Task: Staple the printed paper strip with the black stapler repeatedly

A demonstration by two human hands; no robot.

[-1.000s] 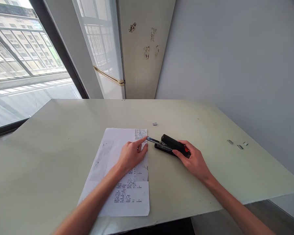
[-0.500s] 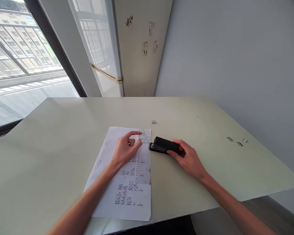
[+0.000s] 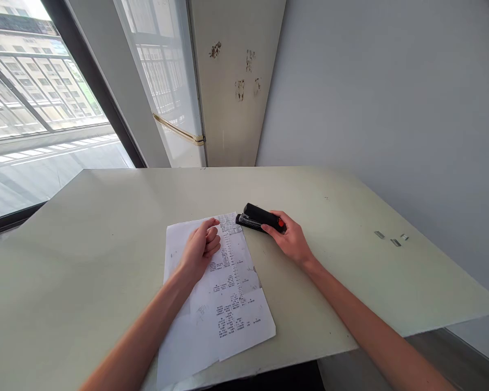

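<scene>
One camera sits on the person's head. It looks forward and down at the off-white table [image 3: 85,260]. The left hand [image 3: 198,251] and right hand [image 3: 292,239] are near, around the middle. The fridge [image 3: 236,127] and balcony railing [image 3: 18,93] are farther away, up top.

I log over my remote feed: stapler [image 3: 257,215] black, with a red spot [image 3: 281,222] near its rear. Papers [image 3: 244,326] white, rows of dark print, one denser greyish block [image 3: 230,224]. Tabletop [image 3: 85,255] pale greenish cream. Small strips [image 3: 395,242] silver-grey. I read the fridge [image 3: 228,125] side as beige, brown-blotched; handle [image 3: 179,130] gold-toned. Wall [image 3: 370,98] plain blue-grey.
</scene>
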